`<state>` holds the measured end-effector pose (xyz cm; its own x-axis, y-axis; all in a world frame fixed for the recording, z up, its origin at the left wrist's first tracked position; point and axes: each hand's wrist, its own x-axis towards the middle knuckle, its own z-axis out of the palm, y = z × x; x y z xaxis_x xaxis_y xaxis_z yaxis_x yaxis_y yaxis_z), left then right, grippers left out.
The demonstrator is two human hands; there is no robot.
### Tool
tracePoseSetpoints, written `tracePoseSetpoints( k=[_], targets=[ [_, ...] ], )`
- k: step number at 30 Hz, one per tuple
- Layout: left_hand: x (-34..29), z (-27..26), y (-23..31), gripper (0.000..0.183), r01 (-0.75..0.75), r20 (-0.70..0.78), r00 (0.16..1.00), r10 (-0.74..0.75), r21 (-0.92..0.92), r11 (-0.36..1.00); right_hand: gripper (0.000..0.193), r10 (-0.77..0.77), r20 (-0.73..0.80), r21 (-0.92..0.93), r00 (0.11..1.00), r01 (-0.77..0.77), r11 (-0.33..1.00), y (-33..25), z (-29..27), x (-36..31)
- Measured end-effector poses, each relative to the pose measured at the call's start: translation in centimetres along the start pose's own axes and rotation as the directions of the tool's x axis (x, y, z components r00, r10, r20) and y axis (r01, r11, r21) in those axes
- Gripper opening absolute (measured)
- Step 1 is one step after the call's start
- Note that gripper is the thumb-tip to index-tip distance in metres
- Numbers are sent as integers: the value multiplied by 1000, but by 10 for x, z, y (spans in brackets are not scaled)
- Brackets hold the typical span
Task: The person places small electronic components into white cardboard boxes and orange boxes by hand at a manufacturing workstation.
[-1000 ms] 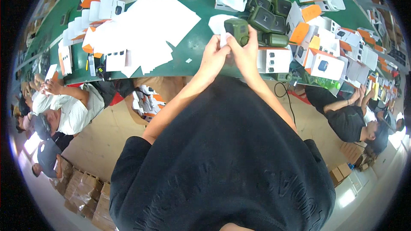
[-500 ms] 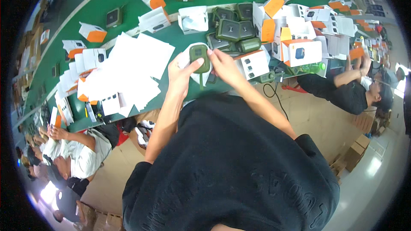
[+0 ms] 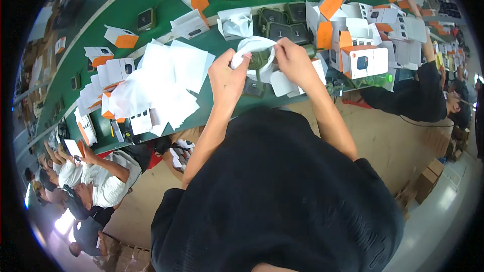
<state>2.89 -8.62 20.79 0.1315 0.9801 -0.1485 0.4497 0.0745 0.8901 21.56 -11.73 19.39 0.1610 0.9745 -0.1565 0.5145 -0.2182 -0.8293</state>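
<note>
Above the near edge of the table, my left hand point(image 3: 228, 78) and my right hand point(image 3: 297, 64) pinch the two sides of a thin white wrapper point(image 3: 256, 44). Its rim is pulled up between them. A rounded dark-green device point(image 3: 258, 60) with a strap sits inside the wrapper's loop, partly covered by it. Both hands are closed, thumbs pressed on the wrapper's edges. Below the device, another green device point(image 3: 253, 87) lies on the table. By my right hand stands an open white box point(image 3: 283, 83), partly hidden by that hand.
Several square green devices point(image 3: 282, 32) lie just beyond my hands. To the left spreads a pile of white sheets point(image 3: 166, 78). An open box point(image 3: 235, 24) holds white wrapping. White-and-orange boxes point(image 3: 365, 63) crowd the right side. A co-worker point(image 3: 411, 102) reaches in there; another point(image 3: 108, 176) works at left.
The white wrapper has come up from beneath the green device and now surrounds it. My hands have shifted from the device to the wrapper's edges and moved apart. The view has shifted slightly.
</note>
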Motion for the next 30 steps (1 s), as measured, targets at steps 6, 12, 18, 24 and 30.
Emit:
tracePoseSetpoints(
  k=[6,12,18,24,30],
  targets=[
    [11,26,3,28,33,167,986,13,-274,961,42,398,3,477,917,-351,806,17,20,6],
    [10,16,-17,27,35,187,982,-27,-39,999,34,229,112,121,967,-242,963,11,0,-10],
    [4,23,-20,35,205,169,972,-162,-283,937,17,47,-20,-137,999,-50,989,10,-18,-7],
    [5,19,-10,34,101,215,976,-34,-308,946,21,60,-155,-260,986,-100,961,-11,-26,-11],
    [4,35,29,38,168,375,927,-6,-403,900,37,155,265,192,952,-209,959,-1,-60,-21]
  ],
)
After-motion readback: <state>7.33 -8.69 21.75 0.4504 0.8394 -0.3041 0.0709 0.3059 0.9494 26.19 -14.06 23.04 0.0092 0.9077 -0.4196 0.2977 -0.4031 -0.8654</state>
